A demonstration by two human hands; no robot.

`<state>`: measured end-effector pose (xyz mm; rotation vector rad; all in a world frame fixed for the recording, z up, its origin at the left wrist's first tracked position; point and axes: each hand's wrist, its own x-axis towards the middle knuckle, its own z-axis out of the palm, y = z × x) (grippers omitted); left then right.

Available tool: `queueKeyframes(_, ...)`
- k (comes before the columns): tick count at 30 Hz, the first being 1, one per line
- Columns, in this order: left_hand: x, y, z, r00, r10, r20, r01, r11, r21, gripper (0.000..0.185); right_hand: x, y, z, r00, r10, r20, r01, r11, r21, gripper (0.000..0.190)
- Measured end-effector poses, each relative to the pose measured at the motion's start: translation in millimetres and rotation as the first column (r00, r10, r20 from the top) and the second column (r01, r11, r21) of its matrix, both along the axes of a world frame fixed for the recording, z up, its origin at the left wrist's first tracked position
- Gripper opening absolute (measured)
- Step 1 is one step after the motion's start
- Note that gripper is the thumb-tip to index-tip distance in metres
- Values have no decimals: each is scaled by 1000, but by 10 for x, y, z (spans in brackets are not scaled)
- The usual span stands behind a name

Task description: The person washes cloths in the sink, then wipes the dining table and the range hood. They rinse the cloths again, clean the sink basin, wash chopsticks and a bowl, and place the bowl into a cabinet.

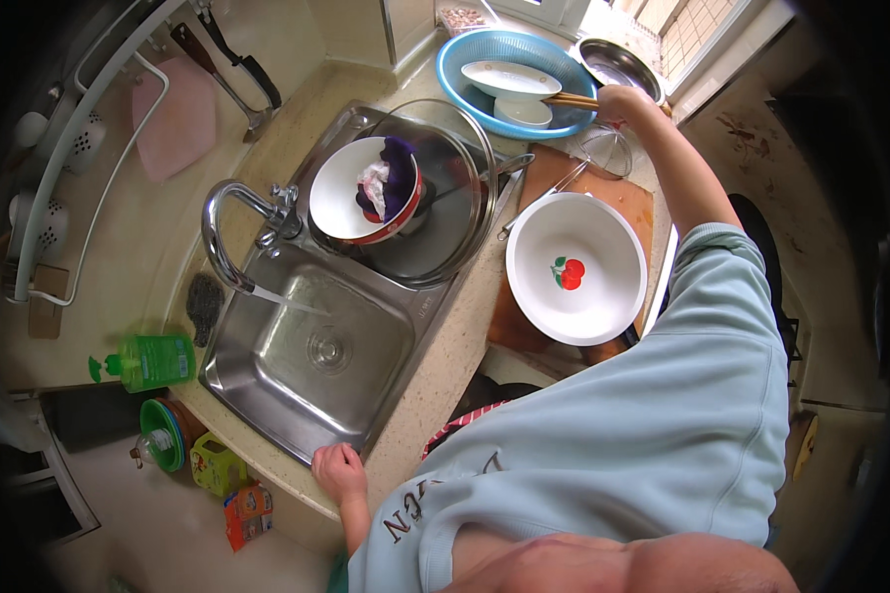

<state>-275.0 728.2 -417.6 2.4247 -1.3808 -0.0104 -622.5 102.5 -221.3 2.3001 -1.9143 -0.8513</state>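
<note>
My right hand (pixel 621 105) is closed around wooden chopsticks (pixel 572 99) at the rim of a blue plastic basket (pixel 460 100). Inside the basket, a shallow white bowl (pixel 512 77) rests on a smaller white bowl (pixel 523 113). Curled at the sink's near corner, my left hand (pixel 339 472) shows nothing in it. Water runs from the chrome faucet (pixel 226 222) into the steel sink basin (pixel 319 319). Over the other basin, a red-rimmed white bowl (pixel 334 189) holds purple and whitish scraps, beside a glass lid (pixel 449 259). A white basin with a cherry print (pixel 575 304) sits on a wooden cutting board (pixel 549 174).
A wire strainer (pixel 607 150) and a metal bowl (pixel 623 63) are near my right forearm. Metal tongs (pixel 545 196) lie on the board. Left of the sink are steel wool (pixel 205 307) and a green soap bottle (pixel 159 362). A rack with utensils lines the wall.
</note>
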Motion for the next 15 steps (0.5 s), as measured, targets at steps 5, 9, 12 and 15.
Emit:
queueKeyframes(5,16,60,-21,1000,-23,-3,23,999,-32,21,-265,603,576,989,-135,62,139,988,-62,29)
queueKeyframes(9,55,-20,54,994,-11,-106,13,1000,19,7,-123,1127,797,926,21,378,48,984,-173,35)
queueKeyframes(12,58,-338,287,910,63,-411,-77,997,-18,42,318,1514,780,757,294,583,-321,945,-59,39)
queueKeyframes(15,45,-945,645,970,-233,-65,187,894,-407,57,1091,1974,543,650,425,630,-630,765,133,35)
